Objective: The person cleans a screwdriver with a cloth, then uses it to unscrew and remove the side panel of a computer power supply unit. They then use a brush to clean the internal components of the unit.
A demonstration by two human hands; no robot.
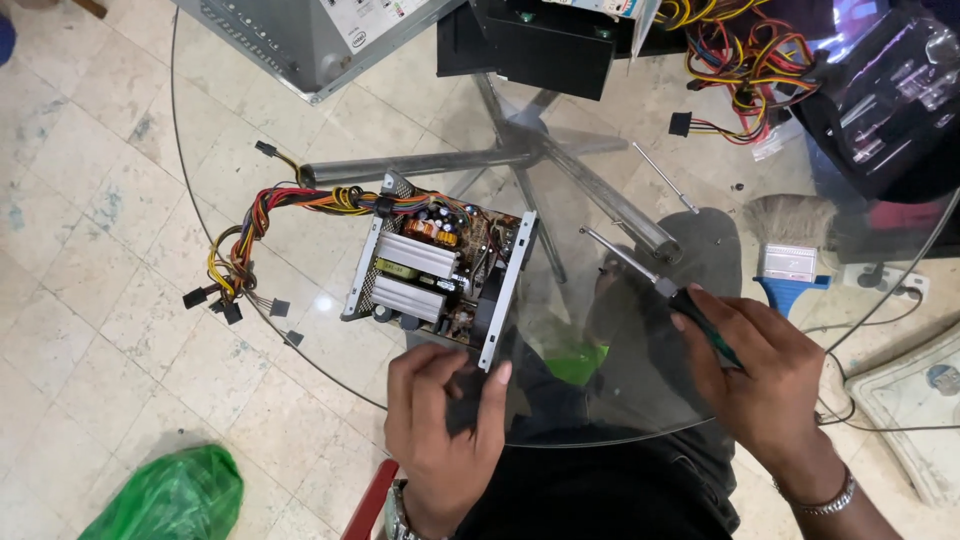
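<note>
Head view: left hand [445,425] hides power supply [440,270] corner; screwdriver [655,285] handle buried.

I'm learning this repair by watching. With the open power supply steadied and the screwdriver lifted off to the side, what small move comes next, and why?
Probably bring the screwdriver in the right hand over to the open power supply. The left hand already grips its near corner, steadying it on the glass table, while the tip points away, touching nothing.

Glossy glass table [300,120], matt metal casing [500,290]
</note>
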